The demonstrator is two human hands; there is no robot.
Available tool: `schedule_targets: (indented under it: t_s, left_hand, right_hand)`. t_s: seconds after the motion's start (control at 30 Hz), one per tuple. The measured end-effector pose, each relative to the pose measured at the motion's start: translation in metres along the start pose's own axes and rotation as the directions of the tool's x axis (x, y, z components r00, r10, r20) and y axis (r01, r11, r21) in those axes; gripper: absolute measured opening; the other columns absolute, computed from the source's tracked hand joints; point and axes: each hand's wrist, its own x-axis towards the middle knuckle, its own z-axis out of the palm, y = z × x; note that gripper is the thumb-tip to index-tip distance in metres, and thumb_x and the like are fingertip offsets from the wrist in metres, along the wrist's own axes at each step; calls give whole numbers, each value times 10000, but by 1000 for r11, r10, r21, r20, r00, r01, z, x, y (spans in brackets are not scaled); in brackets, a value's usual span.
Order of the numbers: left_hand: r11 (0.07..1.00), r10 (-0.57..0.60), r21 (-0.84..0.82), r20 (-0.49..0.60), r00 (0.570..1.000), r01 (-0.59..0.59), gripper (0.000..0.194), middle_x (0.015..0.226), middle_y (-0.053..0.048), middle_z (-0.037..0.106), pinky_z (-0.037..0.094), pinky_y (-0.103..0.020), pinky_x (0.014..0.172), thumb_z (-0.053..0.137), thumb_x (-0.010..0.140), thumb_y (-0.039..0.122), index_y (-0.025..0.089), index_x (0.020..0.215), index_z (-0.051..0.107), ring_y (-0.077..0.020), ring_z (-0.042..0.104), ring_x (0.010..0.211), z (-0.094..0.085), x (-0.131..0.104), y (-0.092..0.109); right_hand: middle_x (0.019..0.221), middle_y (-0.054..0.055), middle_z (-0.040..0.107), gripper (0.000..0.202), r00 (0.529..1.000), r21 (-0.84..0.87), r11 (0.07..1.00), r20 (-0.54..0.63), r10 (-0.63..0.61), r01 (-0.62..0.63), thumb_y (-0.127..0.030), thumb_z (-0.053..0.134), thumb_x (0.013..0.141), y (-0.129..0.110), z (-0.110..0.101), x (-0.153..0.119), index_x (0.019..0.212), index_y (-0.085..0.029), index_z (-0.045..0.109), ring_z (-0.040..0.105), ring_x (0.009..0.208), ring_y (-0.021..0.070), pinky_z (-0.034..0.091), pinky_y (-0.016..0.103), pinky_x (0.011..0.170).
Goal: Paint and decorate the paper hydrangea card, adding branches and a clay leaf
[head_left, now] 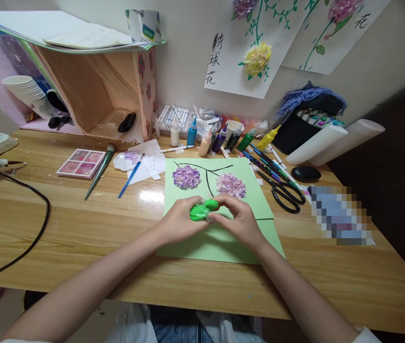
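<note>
The left hand squeezes green clay, the right hand pinches its edge; purple flower at eleven o'clock

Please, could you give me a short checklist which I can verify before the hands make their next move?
1. Green lump held: ok, left hand and right hand both grip it.
2. Lump free of clear wrap: not ok, wrap shows around part of it.
3. Green paper under the hands: ok.
4. Pink flower untouched: cannot tell, the right hand comes very near its lower edge.
5. Scissors apart from both hands: ok, lying right of them.
6. Blue brush off the green paper: ok.
</note>
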Motion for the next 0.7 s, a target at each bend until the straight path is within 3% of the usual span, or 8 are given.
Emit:
schedule_targets:
  t_s: [0.13, 0.3, 0.4, 0.47, 0.6, 0.63, 0.7]
  left_hand:
    - [993, 80, 90, -46, 996, -76, 156, 798, -14, 648, 406, -254, 646, 563, 795, 288, 159, 881, 583, -156, 574, 709, -2, 2, -1]
    - [971, 144, 192, 22, 989, -145, 119, 812, -19, 637, 397, -253, 640, 553, 803, 262, 169, 876, 567, -162, 571, 720, -3, 4, 3]
    - [958, 164, 238, -8, 986, -157, 171, 736, -3, 596, 371, -241, 601, 571, 820, 344, 175, 810, 548, -146, 537, 662, -1, 3, 5]
    - [956, 174, 249, -44, 984, -157, 222, 735, -3, 593, 367, -239, 604, 561, 837, 397, 177, 814, 553, -142, 533, 659, -4, 3, 3]
    - [932, 146, 350, -132, 980, -92, 233, 737, -7, 604, 365, -244, 611, 550, 838, 410, 179, 809, 558, -148, 538, 652, -32, 12, -10]
    - [918, 140, 394, -187, 972, -56, 228, 730, -3, 601, 361, -245, 609, 557, 827, 410, 183, 811, 554, -152, 538, 649, -45, 14, -13]
    - [875, 110, 482, -287, 952, 44, 221, 712, 3, 592, 354, -247, 600, 565, 799, 413, 193, 810, 550, -167, 541, 657, -74, 16, -17]
  right_hand:
    - [776, 17, 625, 178, 988, 52, 988, -34, 150, -148, -307, 697, 749, -6, 8, 0, 891, -204, 664, 526, 694, 146, 439, 279, 634]
    - [700, -1, 624, 126, 974, 269, 949, -104, 201, -166, -254, 737, 679, -9, 17, 0, 749, -189, 654, 535, 628, 121, 435, 249, 581]
    - [670, -21, 636, 179, 951, 482, 858, -138, 276, -178, -242, 786, 607, -4, 6, 6, 710, -200, 646, 576, 613, 111, 473, 235, 585]
    - [668, -46, 635, 193, 910, 624, 774, -255, 327, -104, -250, 792, 597, 2, -14, 12, 707, -218, 637, 584, 608, 89, 493, 215, 604]
    - [696, -79, 628, 172, 767, 745, 645, -511, 387, 171, -245, 775, 621, 12, -61, 22, 702, -240, 623, 576, 612, 48, 494, 153, 597]
    - [721, -80, 633, 178, 757, 746, 639, -523, 391, 186, -238, 775, 622, 13, -69, 22, 720, -242, 627, 583, 639, 45, 500, 148, 618]
    - [781, -65, 641, 191, 786, 769, 624, -468, 403, 138, -263, 773, 632, 13, -74, 22, 760, -244, 632, 597, 711, 57, 511, 159, 658]
